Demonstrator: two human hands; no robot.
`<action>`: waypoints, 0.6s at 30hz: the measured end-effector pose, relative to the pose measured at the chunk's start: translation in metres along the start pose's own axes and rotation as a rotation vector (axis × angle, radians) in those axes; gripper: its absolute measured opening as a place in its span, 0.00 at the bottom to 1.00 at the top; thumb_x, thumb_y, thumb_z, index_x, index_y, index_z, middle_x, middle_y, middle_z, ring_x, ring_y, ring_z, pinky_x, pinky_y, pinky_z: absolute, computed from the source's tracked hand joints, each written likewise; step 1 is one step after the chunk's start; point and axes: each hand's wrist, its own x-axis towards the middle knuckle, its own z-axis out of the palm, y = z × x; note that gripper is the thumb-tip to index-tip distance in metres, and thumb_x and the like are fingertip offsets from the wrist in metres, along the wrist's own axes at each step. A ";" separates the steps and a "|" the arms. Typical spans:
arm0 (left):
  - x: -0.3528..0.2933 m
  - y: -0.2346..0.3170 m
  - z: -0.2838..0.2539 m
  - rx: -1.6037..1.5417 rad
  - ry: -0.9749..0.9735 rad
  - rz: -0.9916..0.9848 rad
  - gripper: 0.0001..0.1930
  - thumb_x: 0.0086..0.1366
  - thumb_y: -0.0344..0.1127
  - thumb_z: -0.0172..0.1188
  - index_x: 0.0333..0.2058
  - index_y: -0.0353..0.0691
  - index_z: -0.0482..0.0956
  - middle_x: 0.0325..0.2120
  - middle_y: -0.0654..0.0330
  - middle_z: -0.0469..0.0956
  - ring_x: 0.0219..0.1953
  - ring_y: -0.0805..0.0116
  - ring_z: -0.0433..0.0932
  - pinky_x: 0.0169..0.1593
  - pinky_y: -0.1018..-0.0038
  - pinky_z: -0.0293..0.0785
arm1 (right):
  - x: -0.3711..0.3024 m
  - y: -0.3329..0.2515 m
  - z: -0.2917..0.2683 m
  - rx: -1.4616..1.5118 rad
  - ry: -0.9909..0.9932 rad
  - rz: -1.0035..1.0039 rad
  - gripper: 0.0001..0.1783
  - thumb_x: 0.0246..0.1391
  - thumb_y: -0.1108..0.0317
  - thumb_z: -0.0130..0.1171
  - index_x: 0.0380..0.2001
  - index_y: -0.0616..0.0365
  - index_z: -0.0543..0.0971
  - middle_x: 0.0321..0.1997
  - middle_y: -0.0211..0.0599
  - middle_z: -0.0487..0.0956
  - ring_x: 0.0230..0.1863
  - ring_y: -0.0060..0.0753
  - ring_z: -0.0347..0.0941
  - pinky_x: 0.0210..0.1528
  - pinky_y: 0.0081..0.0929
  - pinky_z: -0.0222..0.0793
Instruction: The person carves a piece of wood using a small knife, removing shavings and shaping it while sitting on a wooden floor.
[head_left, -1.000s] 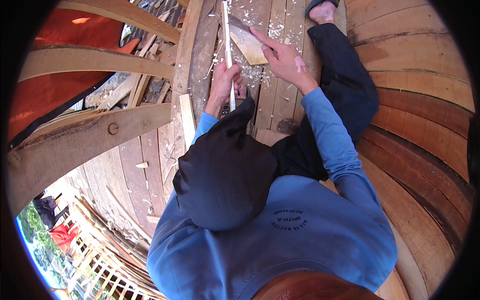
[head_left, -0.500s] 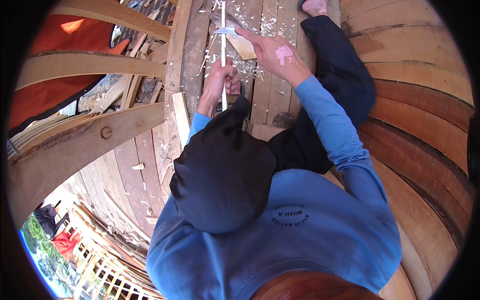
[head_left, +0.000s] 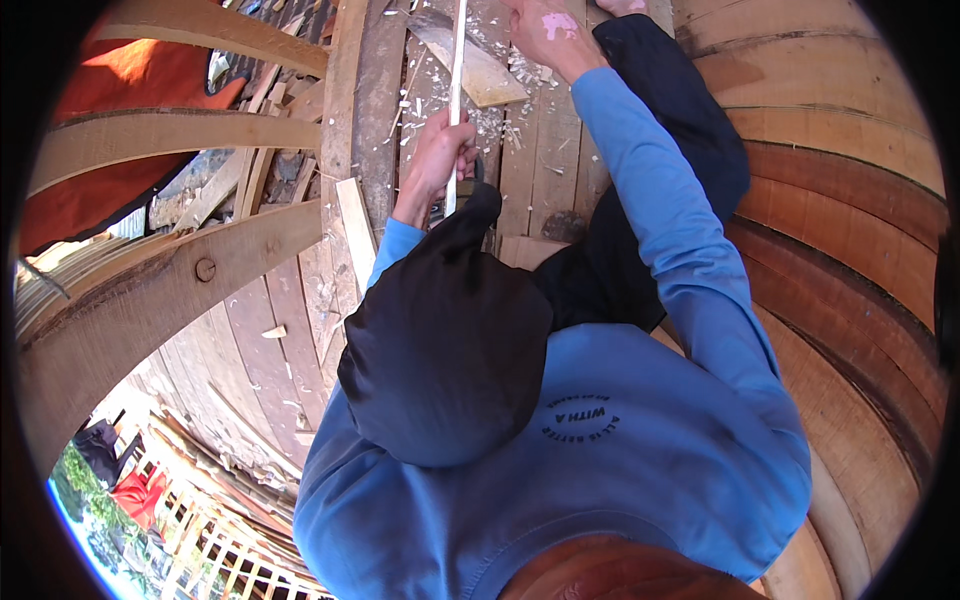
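Observation:
My left hand [head_left: 436,155] is closed around a thin pale wooden strip [head_left: 457,75], which stands lengthwise in front of me and runs out past the upper edge. Farther off and to the right, my right hand [head_left: 545,32] is at the top of the view, its fingers partly cut off by the edge. The knife it gripped a moment ago is out of sight now. Under the strip, a flat wooden board [head_left: 485,78] lies slantwise on the planks among pale shavings [head_left: 437,122].
My dark-trousered leg [head_left: 680,130] stretches forward on the right, beside a curved plank wall [head_left: 820,130]. Thick curved timbers [head_left: 170,262] rise on the left, with orange cloth [head_left: 150,75] behind them. A short wooden slat [head_left: 355,225] lies left of my left forearm.
My right hand has moved forward and slightly left, taking the knife out of view. The strip's far end has tilted a little right. My left hand keeps its hold.

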 end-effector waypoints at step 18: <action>0.005 0.004 -0.007 -0.038 -0.021 0.004 0.08 0.59 0.24 0.51 0.27 0.44 0.62 0.13 0.68 0.59 0.10 0.76 0.59 0.13 0.76 0.52 | -0.087 -0.072 -0.048 0.107 -0.131 0.018 0.30 0.63 0.70 0.51 0.67 0.34 0.74 0.24 0.59 0.79 0.26 0.61 0.78 0.35 0.54 0.75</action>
